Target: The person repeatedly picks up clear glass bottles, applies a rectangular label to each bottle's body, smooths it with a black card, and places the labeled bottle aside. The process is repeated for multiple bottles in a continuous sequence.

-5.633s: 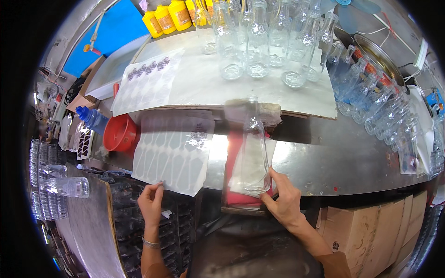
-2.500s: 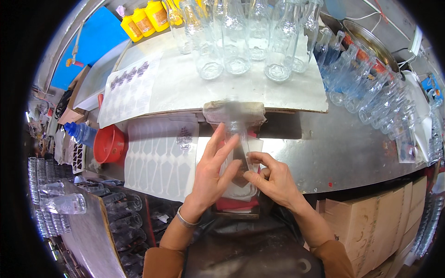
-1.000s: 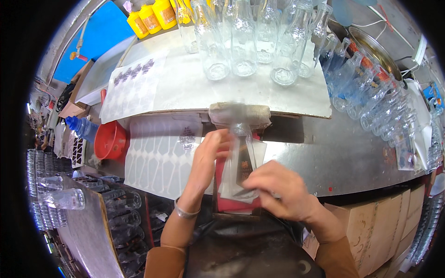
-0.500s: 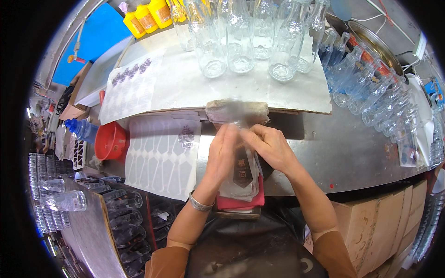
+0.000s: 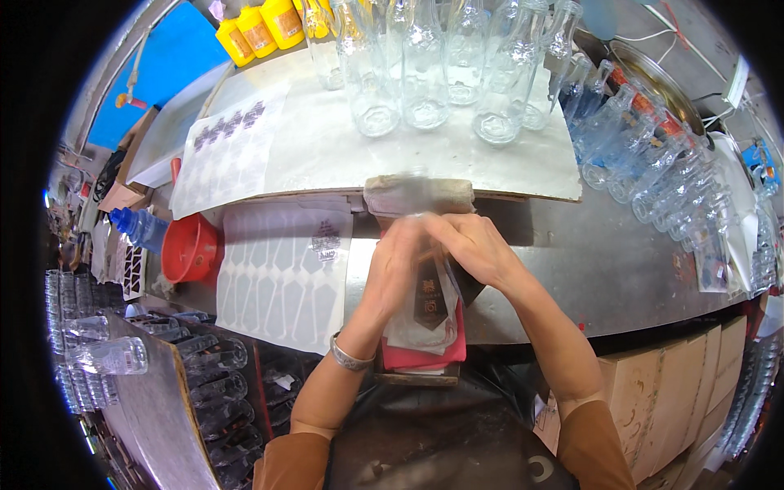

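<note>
Both my hands are now on the clear glass bottle [image 5: 426, 298] lying on its side on the red pad [image 5: 425, 353] at the near edge of the steel desk [image 5: 588, 269], neck pointing away toward a folded cloth block [image 5: 418, 194]. Five-odd seconds back my left hand was off at the label sheet and only the right steadied the bottle; since then the left has come across, and a dark label [image 5: 430, 304] now shows on the bottle's upper face. Left hand [image 5: 394, 265]: fingers flat and pressed along the bottle's left flank. Right hand [image 5: 472, 249]: curled over the shoulder end, fingertips bearing down; I read both as pressing rather than clamped round it. Judgement: label is on, this is the smoothing-down stage. Label backing sheet [image 5: 282, 273], left of the bottle, shows mostly empty cut-outs, one dark label remaining near its far right. Containers: row of empty clear bottles [image 5: 433, 73] upright on the white board at the far side; capped bottles [image 5: 653, 163] crowded far right, contents not discernible; red funnel [image 5: 189, 249] at left, empty; yellow bottles [image 5: 261, 24] far left, capped; crate of glass bottles [image 5: 220, 367] lying near left.
</note>
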The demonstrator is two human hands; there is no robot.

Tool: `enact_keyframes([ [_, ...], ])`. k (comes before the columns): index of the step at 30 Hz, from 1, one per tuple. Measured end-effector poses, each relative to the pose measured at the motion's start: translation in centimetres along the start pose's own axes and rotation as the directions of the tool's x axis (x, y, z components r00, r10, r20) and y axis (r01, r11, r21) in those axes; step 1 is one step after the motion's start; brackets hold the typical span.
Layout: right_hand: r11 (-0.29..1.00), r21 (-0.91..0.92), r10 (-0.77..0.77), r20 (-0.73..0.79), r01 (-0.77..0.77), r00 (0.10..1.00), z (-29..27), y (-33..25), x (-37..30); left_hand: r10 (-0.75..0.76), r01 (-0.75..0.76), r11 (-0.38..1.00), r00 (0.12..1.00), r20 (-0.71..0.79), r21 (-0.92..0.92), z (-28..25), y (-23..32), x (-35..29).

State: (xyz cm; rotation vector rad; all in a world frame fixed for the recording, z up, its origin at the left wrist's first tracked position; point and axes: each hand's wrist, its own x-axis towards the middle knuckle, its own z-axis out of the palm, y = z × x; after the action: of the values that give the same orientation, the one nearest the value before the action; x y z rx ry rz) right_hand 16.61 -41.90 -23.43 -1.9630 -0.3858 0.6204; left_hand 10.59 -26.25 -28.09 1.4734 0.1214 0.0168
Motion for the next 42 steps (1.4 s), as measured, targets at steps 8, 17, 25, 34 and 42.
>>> enact_keyframes([
  [8,0.878,0.479,0.059,-0.167,0.029,0.984,-1.4,4.2,-2.8,-0.215,0.213,0.975,0.976,0.037,0.058,-0.3,3.2,0.5],
  [17,0.829,0.483,-0.105,-0.362,0.282,0.926,-0.7,2.7,-5.7,-0.284,0.285,0.958,0.958,0.035,-0.016,-0.2,3.7,-0.1],
  [25,0.827,-0.213,-0.557,-0.437,0.521,0.706,-1.0,-2.6,-2.6,-0.186,0.179,0.980,0.978,-0.090,-0.084,-3.8,2.7,-4.1],
  [34,0.441,-0.609,-0.811,0.044,0.659,0.583,2.6,-4.3,-7.1,0.004,-0.005,1.000,0.999,-0.043,-0.023,-5.2,2.5,-8.2],
  [42,0.631,-0.550,-0.745,-0.231,0.548,0.626,-0.1,-3.5,-3.4,0.244,-0.345,0.767,0.937,0.251,0.542,-3.8,2.0,-11.6],
])
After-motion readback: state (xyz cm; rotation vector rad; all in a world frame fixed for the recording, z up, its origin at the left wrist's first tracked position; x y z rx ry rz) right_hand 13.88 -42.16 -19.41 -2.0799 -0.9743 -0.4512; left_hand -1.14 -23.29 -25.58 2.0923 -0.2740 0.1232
